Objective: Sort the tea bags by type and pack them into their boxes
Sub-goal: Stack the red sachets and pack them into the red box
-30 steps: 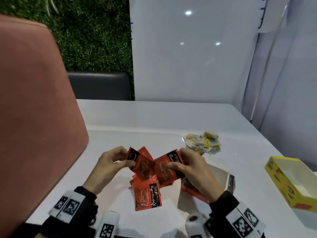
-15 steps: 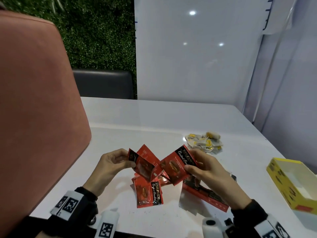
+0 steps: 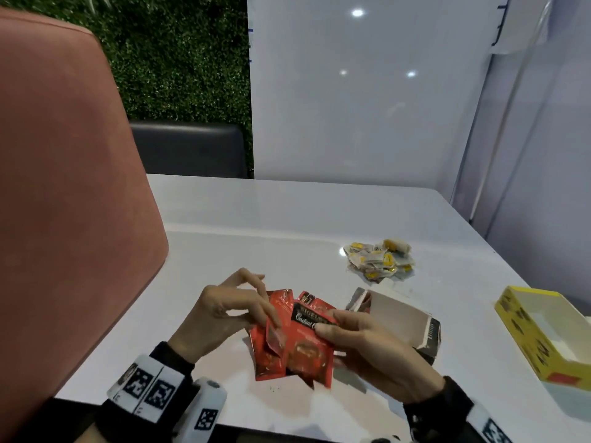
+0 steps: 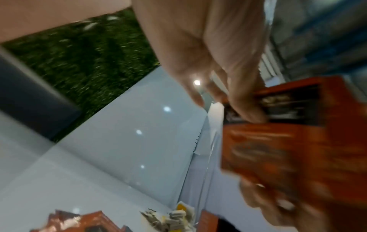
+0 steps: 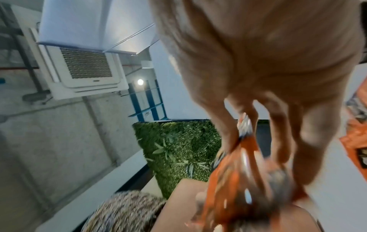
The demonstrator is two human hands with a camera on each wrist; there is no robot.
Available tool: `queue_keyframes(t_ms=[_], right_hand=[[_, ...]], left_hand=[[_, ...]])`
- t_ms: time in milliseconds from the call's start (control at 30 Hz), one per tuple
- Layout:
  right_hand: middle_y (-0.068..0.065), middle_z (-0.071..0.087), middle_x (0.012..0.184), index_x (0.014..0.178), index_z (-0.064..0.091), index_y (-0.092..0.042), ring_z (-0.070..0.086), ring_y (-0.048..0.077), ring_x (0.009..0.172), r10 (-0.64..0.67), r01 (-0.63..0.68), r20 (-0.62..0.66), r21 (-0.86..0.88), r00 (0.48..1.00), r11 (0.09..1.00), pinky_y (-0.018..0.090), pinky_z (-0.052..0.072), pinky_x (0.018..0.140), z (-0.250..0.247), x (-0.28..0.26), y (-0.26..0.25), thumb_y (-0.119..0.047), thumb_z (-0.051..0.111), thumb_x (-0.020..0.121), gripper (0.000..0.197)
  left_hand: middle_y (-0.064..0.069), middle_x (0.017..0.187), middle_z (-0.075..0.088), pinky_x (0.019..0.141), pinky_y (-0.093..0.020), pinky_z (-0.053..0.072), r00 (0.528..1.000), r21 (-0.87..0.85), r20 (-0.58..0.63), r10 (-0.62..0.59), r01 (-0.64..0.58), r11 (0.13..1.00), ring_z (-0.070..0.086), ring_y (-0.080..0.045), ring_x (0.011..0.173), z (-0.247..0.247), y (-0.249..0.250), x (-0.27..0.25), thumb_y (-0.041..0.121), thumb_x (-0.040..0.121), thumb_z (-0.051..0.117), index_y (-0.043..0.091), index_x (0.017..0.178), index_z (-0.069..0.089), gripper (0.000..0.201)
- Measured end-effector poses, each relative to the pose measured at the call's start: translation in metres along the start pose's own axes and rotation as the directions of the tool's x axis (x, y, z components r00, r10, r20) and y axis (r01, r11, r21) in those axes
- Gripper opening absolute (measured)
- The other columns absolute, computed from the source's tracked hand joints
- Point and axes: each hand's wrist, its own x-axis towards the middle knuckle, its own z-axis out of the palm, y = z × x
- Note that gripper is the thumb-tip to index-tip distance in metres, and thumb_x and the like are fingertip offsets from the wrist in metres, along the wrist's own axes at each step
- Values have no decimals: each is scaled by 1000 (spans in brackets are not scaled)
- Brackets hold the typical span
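My right hand (image 3: 323, 329) grips a bunch of red tea packets (image 3: 308, 350) just above the table, thumb across the black band of the front one. The fingers of my left hand (image 3: 270, 318) lie fairly straight on the left side of that bunch; in the left wrist view the left hand (image 4: 224, 108) has its thumb free of the red packets (image 4: 278, 157). The right wrist view is blurred: right hand (image 5: 248, 149) around red packets (image 5: 248, 180). Behind my right hand lies the open red-and-black box (image 3: 399, 318). A pile of white-and-yellow tea bags (image 3: 379, 260) sits further back.
An open yellow box (image 3: 543, 334) stands at the right near the table edge. A pink chair back (image 3: 64, 219) fills the left side. The white table (image 3: 287, 225) runs back to a white wall panel and a dark seat.
The packets, held apart in two fans before, have come together into one bunch in my right hand. My left hand has let go its pinch and now rests fingers on them.
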Motion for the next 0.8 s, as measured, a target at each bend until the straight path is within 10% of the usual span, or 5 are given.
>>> queue_keyframes(t_ms=[233,367,500,633,800], right_hand=[[28,60,120,122,52,10,60,38,111,107,-35,-114,509,988,860,42,59,78,-3,13,29,-8,62,79,48],[32,61,115,120,49,13,69,34,80,92,31,-192,556,977,831,35,59,54,1,18,34,-2,57,84,40],[29,67,105,116,53,10,69,33,82,41,109,-311,448,949,888,39,60,67,-3,24,38,-2,59,86,33],[21,71,98,114,56,0,72,26,80,-50,235,-460,355,887,905,34,60,64,-14,22,34,-7,58,89,26],[17,66,100,111,50,-11,70,13,63,-275,336,-556,8,784,942,21,52,47,-13,24,20,-6,56,90,22]], left_hand=[[1,93,75,89,-37,47,833,744,133,537,-442,501,54,-16,79,13,10,-9,11,91,58,8,68,74,28],[-3,94,75,90,-34,46,816,752,196,544,-481,450,53,-17,79,26,5,-16,9,85,64,8,77,68,9],[-2,103,73,90,-33,46,851,718,211,481,-469,513,53,-16,82,32,4,-21,12,87,64,10,88,67,3],[2,116,68,90,-27,48,990,489,-100,96,-35,871,58,-15,99,23,7,-17,25,87,62,16,81,73,15],[-2,88,74,81,-25,49,729,-290,-38,-683,646,706,68,-12,84,12,10,-4,12,80,71,24,87,68,14]])
